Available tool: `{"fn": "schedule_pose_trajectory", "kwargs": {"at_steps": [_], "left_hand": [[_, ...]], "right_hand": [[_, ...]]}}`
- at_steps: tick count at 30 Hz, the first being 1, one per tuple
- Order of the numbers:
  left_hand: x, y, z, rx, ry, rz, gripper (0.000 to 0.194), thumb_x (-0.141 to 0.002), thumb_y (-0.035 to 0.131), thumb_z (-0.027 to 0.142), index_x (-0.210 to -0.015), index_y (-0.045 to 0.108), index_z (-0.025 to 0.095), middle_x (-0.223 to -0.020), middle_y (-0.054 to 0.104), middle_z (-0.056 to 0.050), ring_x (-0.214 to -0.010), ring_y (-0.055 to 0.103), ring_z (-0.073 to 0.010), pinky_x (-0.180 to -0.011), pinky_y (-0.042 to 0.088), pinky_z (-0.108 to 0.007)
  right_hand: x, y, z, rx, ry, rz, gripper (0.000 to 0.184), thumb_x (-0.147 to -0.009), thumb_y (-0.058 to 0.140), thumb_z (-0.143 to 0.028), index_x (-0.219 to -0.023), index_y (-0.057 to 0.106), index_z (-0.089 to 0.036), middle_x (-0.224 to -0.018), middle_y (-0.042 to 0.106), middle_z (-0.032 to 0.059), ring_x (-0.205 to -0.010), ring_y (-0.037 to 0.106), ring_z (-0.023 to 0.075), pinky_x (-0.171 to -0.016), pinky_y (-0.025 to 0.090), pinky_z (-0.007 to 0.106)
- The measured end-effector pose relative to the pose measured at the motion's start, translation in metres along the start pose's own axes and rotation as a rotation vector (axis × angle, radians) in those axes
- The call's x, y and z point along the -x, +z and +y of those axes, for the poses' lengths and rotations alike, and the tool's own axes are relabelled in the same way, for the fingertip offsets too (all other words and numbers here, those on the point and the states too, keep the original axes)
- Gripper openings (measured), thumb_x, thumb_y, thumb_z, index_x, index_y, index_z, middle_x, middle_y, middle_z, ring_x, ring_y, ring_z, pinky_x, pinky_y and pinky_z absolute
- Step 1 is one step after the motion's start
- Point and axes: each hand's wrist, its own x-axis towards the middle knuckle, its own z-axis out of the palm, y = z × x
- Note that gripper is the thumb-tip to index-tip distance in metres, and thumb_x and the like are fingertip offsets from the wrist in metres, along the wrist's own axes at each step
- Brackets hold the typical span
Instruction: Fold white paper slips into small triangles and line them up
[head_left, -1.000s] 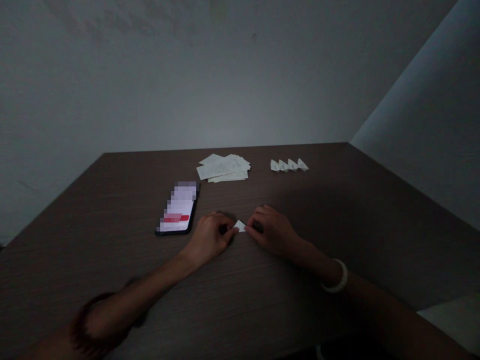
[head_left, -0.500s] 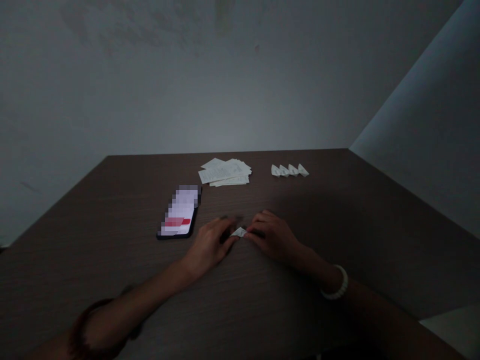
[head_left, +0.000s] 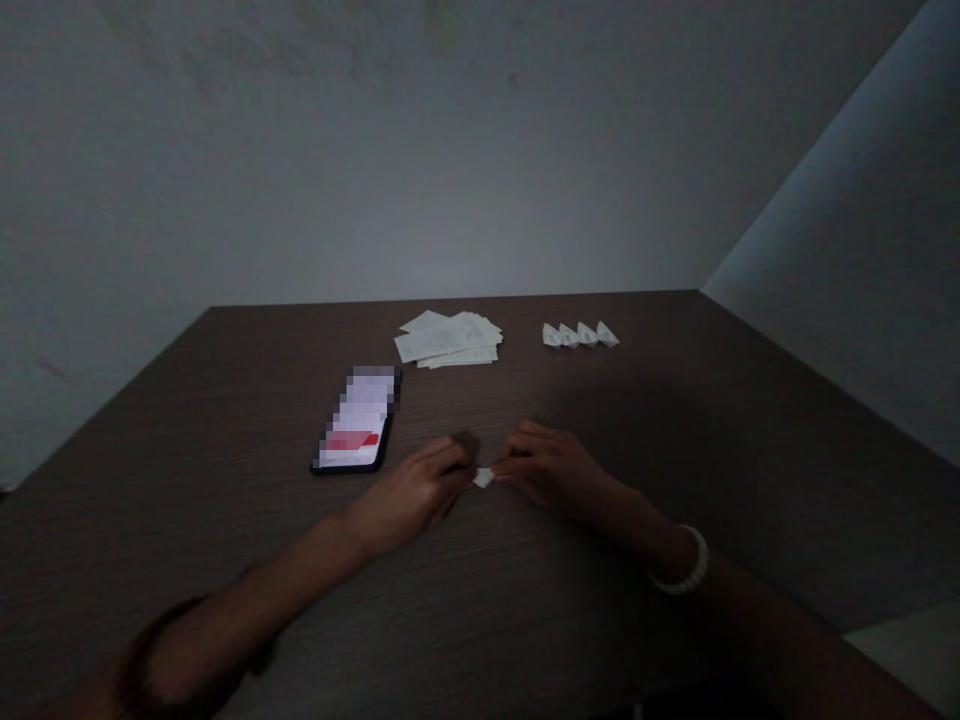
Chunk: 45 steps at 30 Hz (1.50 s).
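Note:
Between my two hands is a small folded piece of white paper, just above or on the brown table. My left hand pinches its left side with thumb and fingers closed. On the other side my right hand grips the right edge between thumb and fingertips. Only the middle of the paper shows; its ends are covered by fingers. A white bracelet circles my right wrist, and a dark red band is round my left forearm.
A phone with a lit screen lies left of my left hand. Farther back is a loose stack of printed paper slips. Several small folded paper pieces stand in a row at the back right. The table meets a grey wall.
The folded paper has turned, its point now facing down toward me rather than up. My left fingers have closed over its left side. The view has shifted slightly.

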Motion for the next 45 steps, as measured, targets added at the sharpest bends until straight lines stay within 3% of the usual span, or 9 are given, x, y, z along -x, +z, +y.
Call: {"fn": "schedule_pose_trajectory", "kwargs": {"at_steps": [4,9,13,17,26,30,34,45], "left_hand": [[0.000,-0.003,0.003,0.051,-0.013,-0.044,0.023,-0.096,0.046,0.018,-0.095,0.068,0.012,-0.091,0.056,-0.009,-0.086,0.054,-0.0201,-0.076,0.050,-0.035],[-0.004,-0.001,0.004,0.152,-0.133,0.023,0.020,-0.094,0.050,0.020,-0.089,0.069,0.014,-0.088,0.058,-0.006,-0.083,0.055,-0.0189,-0.074,0.049,-0.033],[-0.007,0.002,0.003,0.210,-0.240,0.054,0.012,-0.089,0.059,0.020,-0.096,0.068,0.016,-0.092,0.059,-0.007,-0.090,0.056,-0.0211,-0.079,0.048,-0.035],[-0.010,0.002,0.003,0.281,-0.299,0.053,0.006,-0.086,0.062,0.020,-0.086,0.067,0.016,-0.089,0.061,-0.006,-0.088,0.057,-0.0211,-0.078,0.047,-0.035],[-0.011,-0.002,0.006,0.426,-0.342,0.170,0.005,-0.083,0.066,0.017,-0.078,0.067,0.016,-0.077,0.062,-0.002,-0.073,0.057,-0.0155,-0.066,0.044,-0.027],[-0.010,-0.003,0.007,0.435,-0.282,0.257,0.009,-0.086,0.062,0.016,-0.081,0.070,0.016,-0.079,0.063,-0.003,-0.074,0.058,-0.0150,-0.066,0.045,-0.027],[-0.008,-0.004,0.008,0.344,-0.189,0.333,0.014,-0.089,0.057,0.015,-0.085,0.071,0.017,-0.082,0.063,-0.004,-0.075,0.057,-0.0151,-0.067,0.045,-0.028],[-0.010,-0.012,0.018,0.263,-0.147,0.282,0.022,-0.092,0.049,0.017,-0.079,0.066,0.014,-0.076,0.058,-0.005,-0.072,0.052,-0.0156,-0.064,0.042,-0.029]], "right_hand": [[0.000,-0.001,-0.003,-0.028,0.021,-0.008,0.014,-0.092,0.055,-0.023,-0.091,0.069,-0.022,-0.089,0.062,0.0042,-0.083,0.050,0.0173,-0.065,0.038,0.028],[-0.004,-0.001,-0.007,-0.127,0.121,0.018,0.017,-0.090,0.059,-0.030,-0.080,0.066,-0.018,-0.085,0.061,0.0040,-0.084,0.052,0.0171,-0.070,0.040,0.029],[-0.006,-0.001,-0.009,-0.170,0.185,0.032,0.013,-0.086,0.065,-0.032,-0.086,0.067,-0.019,-0.087,0.062,0.0038,-0.087,0.052,0.0182,-0.073,0.041,0.030],[-0.007,-0.002,-0.011,-0.197,0.196,0.024,0.013,-0.088,0.063,-0.030,-0.094,0.068,-0.021,-0.092,0.061,0.0047,-0.090,0.052,0.0187,-0.074,0.042,0.030],[-0.010,0.002,-0.012,-0.368,0.221,0.122,0.005,-0.082,0.067,-0.020,-0.083,0.062,-0.018,-0.084,0.065,0.0023,-0.082,0.054,0.0166,-0.075,0.041,0.029],[-0.011,0.001,-0.013,-0.342,0.187,0.174,0.003,-0.083,0.064,-0.019,-0.082,0.061,-0.018,-0.077,0.066,0.0009,-0.072,0.052,0.0153,-0.070,0.039,0.029],[-0.011,-0.002,-0.014,-0.288,0.110,0.166,0.002,-0.087,0.059,-0.019,-0.086,0.061,-0.020,-0.084,0.067,0.0019,-0.077,0.053,0.0160,-0.073,0.039,0.029],[-0.012,-0.004,-0.016,-0.185,0.025,0.140,0.014,-0.093,0.050,-0.023,-0.091,0.064,-0.020,-0.086,0.068,0.0033,-0.078,0.054,0.0167,-0.076,0.041,0.031]]}}
